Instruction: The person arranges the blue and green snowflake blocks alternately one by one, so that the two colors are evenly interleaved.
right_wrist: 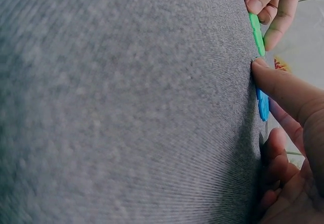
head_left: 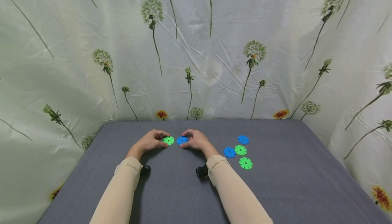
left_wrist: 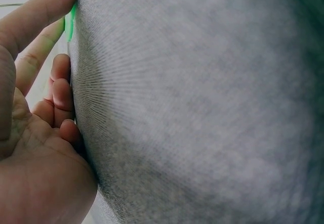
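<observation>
In the head view my left hand (head_left: 150,140) pinches a green notched disc (head_left: 168,140) by its edges, between thumb and index finger. Facing it, my right hand (head_left: 197,140) holds a blue notched disc (head_left: 182,140) the same way. A narrow gap separates the two discs, which lie flat at the grey cloth. Seen from the right wrist, the green disc (right_wrist: 256,34) and the blue disc (right_wrist: 262,102) appear nearly edge-on, close over the cloth. The left wrist view catches just a sliver of the green disc (left_wrist: 71,24); the other fingers curl loosely beside the cloth.
Right of my hands lie a blue disc (head_left: 243,139) at the back, another blue disc (head_left: 229,152), a green disc (head_left: 240,150) next to it, and a green disc (head_left: 246,163) nearer me. A grey cloth-covered table (head_left: 294,183) meets a floral curtain (head_left: 211,64) behind.
</observation>
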A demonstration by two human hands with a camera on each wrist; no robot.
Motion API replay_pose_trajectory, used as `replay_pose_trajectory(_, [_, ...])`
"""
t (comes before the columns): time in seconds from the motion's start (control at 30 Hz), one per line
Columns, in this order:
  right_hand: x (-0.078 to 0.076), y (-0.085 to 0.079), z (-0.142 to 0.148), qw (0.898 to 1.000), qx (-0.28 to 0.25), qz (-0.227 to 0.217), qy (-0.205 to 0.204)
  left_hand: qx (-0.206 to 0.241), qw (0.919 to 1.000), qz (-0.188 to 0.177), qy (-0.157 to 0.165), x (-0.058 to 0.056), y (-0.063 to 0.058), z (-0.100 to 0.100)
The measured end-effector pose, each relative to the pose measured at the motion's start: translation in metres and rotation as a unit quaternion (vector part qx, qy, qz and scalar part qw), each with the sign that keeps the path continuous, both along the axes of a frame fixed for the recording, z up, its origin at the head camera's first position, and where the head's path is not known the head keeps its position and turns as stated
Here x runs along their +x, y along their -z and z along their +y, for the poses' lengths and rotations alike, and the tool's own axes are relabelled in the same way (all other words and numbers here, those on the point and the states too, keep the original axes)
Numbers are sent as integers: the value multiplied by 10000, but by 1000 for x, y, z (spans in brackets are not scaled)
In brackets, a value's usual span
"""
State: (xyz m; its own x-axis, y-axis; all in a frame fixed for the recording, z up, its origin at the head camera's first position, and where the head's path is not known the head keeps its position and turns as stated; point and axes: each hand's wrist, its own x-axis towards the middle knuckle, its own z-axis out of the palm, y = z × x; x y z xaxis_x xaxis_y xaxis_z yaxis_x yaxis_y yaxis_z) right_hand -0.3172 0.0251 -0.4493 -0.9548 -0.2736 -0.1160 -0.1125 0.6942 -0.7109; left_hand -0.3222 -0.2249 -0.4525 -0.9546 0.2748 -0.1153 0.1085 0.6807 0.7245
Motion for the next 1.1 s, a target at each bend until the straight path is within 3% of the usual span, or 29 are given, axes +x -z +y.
replay_pose_trajectory(1.1, [0,-1,0,9998,187,53,-64,35,9999,-43,105,-1,1,-1])
